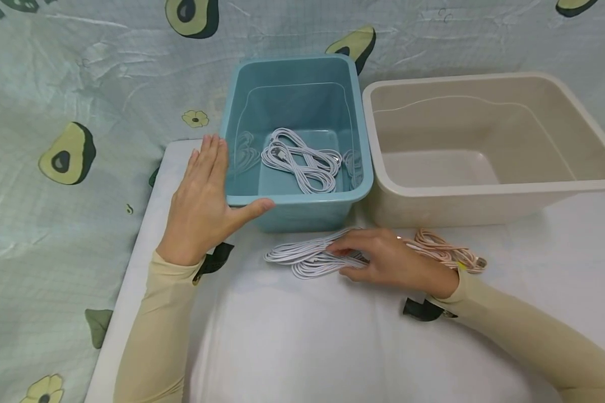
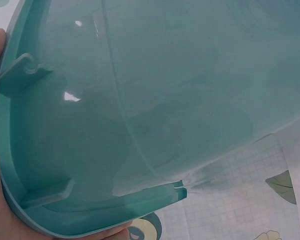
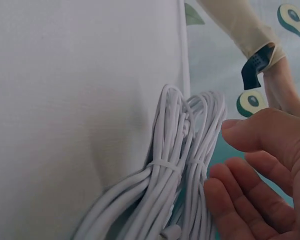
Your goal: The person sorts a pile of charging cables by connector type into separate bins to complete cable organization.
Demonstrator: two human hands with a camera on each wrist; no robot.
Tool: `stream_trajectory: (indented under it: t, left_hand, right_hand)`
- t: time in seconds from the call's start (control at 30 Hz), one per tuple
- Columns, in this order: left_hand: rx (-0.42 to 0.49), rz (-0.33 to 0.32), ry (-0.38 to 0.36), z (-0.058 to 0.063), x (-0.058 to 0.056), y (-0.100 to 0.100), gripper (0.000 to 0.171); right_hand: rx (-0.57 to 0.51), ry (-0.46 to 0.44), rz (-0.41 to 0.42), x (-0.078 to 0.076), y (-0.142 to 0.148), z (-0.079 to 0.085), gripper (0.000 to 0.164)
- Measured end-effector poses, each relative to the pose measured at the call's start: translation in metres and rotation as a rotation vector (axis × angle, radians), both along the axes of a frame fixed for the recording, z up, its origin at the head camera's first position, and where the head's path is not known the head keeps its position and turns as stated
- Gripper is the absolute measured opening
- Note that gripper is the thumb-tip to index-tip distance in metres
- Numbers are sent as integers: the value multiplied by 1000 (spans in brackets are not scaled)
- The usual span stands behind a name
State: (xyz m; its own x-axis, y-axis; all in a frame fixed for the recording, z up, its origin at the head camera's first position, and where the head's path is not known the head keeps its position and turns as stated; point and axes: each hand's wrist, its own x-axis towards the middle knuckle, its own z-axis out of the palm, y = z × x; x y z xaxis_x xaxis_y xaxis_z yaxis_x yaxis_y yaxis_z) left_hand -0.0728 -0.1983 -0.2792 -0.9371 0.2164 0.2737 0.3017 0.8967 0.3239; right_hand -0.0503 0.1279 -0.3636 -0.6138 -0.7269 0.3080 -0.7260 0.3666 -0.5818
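Note:
My left hand (image 1: 199, 196) rests along the near left corner of a blue plastic bin (image 1: 307, 214), fingers straight and thumb lying over the front rim. In the left wrist view the bin's outer wall (image 2: 190, 90) fills most of the picture. Inside that bin lies a coiled white cable (image 1: 315, 162). On the table in front, a second bundle of white cable (image 1: 302, 256) sits by my right hand (image 1: 383, 254). In the right wrist view, thumb and fingers stand apart, loosely bent beside the tied white cable (image 3: 165, 175), with fingertips right at its edge.
A beige bin (image 1: 484, 204) stands to the right, beside the blue one. A pinkish cable bundle (image 1: 446, 252) lies below its front, partly behind my right hand. The table (image 1: 307, 336) has a white cover, and an avocado-print cloth (image 1: 80, 235) hangs behind and at left.

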Motion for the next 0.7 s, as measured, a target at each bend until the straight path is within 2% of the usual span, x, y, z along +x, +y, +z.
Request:
stream_trajectory:
  t: [0.23,0.7]
  left_hand:
    - [2,1,2,0,1,0,135]
    - [11,-5,17,-2,1,0,137]
  right_hand:
    - [-1,27,-34,-6,-5,4,38]
    - [43,9,4,-22,-26,5,38]
